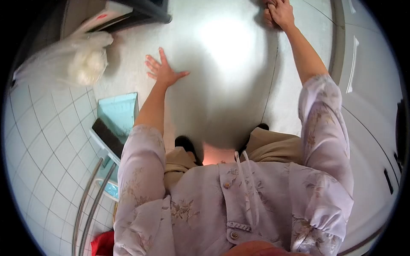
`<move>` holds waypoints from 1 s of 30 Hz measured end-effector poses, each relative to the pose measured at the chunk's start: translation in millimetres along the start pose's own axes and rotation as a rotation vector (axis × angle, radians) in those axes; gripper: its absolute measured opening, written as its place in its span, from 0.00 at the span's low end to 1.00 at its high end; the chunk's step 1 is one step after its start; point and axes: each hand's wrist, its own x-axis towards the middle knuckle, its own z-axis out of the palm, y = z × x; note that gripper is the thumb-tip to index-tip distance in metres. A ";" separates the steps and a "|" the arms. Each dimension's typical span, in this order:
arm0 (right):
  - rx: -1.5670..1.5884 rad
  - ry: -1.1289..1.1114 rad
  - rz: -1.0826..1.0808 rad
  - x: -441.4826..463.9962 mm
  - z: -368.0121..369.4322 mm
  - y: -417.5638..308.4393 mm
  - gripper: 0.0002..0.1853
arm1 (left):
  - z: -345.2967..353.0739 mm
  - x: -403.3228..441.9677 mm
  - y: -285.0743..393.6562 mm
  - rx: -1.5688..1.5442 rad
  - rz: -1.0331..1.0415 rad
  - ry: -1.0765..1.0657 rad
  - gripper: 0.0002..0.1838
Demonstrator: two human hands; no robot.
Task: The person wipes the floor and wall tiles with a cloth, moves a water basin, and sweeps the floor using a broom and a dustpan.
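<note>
Pale floor [213, 102] fills upper centre. Right hand [282, 14], upper right, closed around small brownish item [267, 16], identity unclear. Left hand [164, 73], upper left of centre, fingers spread wide, holding nothing. Translucent bag [47, 64], upper left, contains whitish rounded contents [89, 66]. Light-blue dustpan [124, 106] beside dark brush [107, 135].

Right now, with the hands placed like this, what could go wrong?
The left hand is spread out near the plastic bag, so a swing left might snag it. The dustpan and brush sit close beside that forearm and could get knocked. The right hand is at the view's top edge; its grip is unclear, so a slip there might go unseen.
</note>
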 end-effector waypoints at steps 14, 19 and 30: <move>-0.193 -0.218 -0.761 -225.0 86.5 -149.8 0.28 | 2.9 -29.0 -76.3 -0.078 0.494 0.127 0.62; -0.346 -0.555 -0.580 -217.8 96.5 -179.6 0.31 | 26.3 -102.2 -106.3 -0.157 0.428 0.049 0.56; -0.313 -0.101 -0.428 -137.9 134.0 -191.6 0.31 | 93.0 -187.4 -173.8 -0.380 0.238 0.064 0.47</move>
